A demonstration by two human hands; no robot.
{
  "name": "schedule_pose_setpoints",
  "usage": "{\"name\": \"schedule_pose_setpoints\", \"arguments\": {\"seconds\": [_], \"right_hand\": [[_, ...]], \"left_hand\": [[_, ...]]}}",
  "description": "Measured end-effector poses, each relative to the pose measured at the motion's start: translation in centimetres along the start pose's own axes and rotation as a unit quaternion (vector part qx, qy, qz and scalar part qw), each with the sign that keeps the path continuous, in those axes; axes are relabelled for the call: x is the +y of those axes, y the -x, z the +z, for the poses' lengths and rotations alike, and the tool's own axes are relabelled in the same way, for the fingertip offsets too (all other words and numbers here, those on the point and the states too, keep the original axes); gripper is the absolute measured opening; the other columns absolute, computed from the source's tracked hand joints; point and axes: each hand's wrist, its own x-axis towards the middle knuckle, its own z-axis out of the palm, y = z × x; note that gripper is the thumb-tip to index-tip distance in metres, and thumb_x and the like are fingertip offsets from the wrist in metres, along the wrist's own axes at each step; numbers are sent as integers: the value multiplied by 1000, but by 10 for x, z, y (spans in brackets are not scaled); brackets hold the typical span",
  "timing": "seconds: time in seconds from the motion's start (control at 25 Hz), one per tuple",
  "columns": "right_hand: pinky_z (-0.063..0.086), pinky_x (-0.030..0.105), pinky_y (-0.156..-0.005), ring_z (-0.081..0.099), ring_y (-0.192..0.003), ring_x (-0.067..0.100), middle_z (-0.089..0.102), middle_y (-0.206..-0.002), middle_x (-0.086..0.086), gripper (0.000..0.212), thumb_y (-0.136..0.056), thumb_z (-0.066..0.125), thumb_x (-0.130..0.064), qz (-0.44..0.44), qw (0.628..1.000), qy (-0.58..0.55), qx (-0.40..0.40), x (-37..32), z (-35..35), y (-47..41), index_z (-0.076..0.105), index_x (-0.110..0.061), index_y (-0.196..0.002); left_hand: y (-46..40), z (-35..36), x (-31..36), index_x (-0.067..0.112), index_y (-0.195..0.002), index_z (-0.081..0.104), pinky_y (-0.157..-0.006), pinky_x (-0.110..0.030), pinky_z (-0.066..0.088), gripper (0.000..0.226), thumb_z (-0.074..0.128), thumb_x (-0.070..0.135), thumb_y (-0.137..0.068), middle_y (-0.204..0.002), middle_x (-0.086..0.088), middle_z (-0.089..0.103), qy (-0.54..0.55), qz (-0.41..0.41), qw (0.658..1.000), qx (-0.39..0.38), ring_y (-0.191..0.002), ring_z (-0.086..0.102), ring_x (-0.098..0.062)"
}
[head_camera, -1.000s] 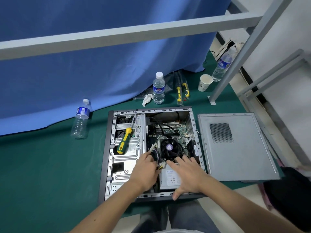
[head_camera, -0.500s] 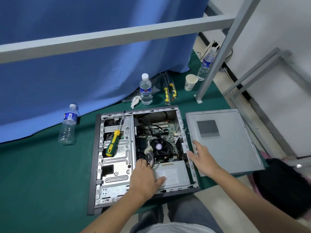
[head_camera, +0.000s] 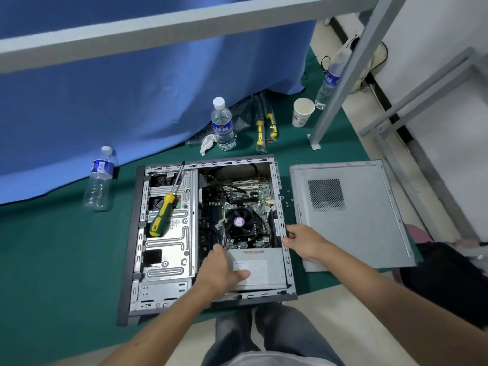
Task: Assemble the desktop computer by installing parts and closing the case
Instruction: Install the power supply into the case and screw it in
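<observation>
While left hand (head_camera: pixel 220 273) rests flat on power supply (head_camera: pixel 260 268), right hand (head_camera: pixel 303 243) fingers pinch case (head_camera: pixel 284 235) edge.

The side panel (head_camera: pixel 351 215) lies flat right of the open case (head_camera: pixel 132 249). A screwdriver (head_camera: pixel 163 212) rests in the case's left half; a bottle (head_camera: pixel 222 124) stands behind it

You see a green table cover (head_camera: pixel 52 260), blue curtain (head_camera: pixel 118 101), yellow-green screwdriver (head_camera: pixel 161 216), grey side panel (head_camera: pixel 369 233) with black dotted vent, white paper cup (head_camera: pixel 302 112).
</observation>
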Motion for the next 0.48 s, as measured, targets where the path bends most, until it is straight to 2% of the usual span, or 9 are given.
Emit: {"name": "schedule_pose_setpoints", "arguments": {"seconds": [0.16, 0.24, 0.32, 0.36, 0.4, 0.48], "right_hand": [[39, 36, -107, 53, -115, 20, 56, -133, 9, 47, -101, 53, -27, -8, 999, 30, -10, 2, -3, -6, 45, -5, -141], [38, 36, -108, 52, -123, 23, 54, -135, 7, 49, -100, 53, -28, -10, 999, 49, -19, 0, -7, -9, 43, -6, -143], [37, 37, -111, 47, -132, 25, 48, -145, 9, 50, -101, 53, -28, -11, 998, 64, -24, -2, -8, -10, 41, -8, -145], [37, 37, -110, 46, -132, 26, 47, -146, 9, 49, -101, 52, -28, -14, 997, 72, -25, -2, -8, -10, 42, -7, -144], [38, 37, -109, 47, -131, 26, 48, -145, 10, 48, -101, 52, -29, -16, 997, 78, -25, -2, -8, -11, 44, -7, -143], [37, 36, -110, 46, -132, 27, 47, -146, 10, 49, -101, 52, -28, -15, 996, 80, -23, -2, -7, -11, 42, -7, -144]], "left_hand": [[4, 7, -1, 19, -95, 35, -65, -25, 40, 61, 82, 51, -72, -92, 3, 50, 39, -15, 999, -5, -80, 48, -6], [4, 3, -3, 19, -94, 34, -71, -27, 42, 59, 82, 47, -74, -96, 1, 49, 66, -18, 997, -31, -83, 47, -9], [4, 0, -4, 11, -112, 35, -85, -31, 46, 67, 81, 45, -77, -119, -9, 53, 82, -28, 995, -53, -107, 54, -21], [4, -1, -4, 5, -125, 32, -95, -34, 45, 78, 80, 44, -77, -132, -14, 50, 91, -38, 994, -56, -121, 51, -28], [4, 0, -4, 2, -134, 27, -102, -37, 43, 88, 80, 43, -77, -140, -16, 46, 98, -50, 992, -56, -128, 47, -31], [4, 3, 0, 3, -137, 26, -105, -37, 42, 91, 81, 44, -77, -140, -14, 47, 90, -66, 993, -45, -127, 47, -29]]}}
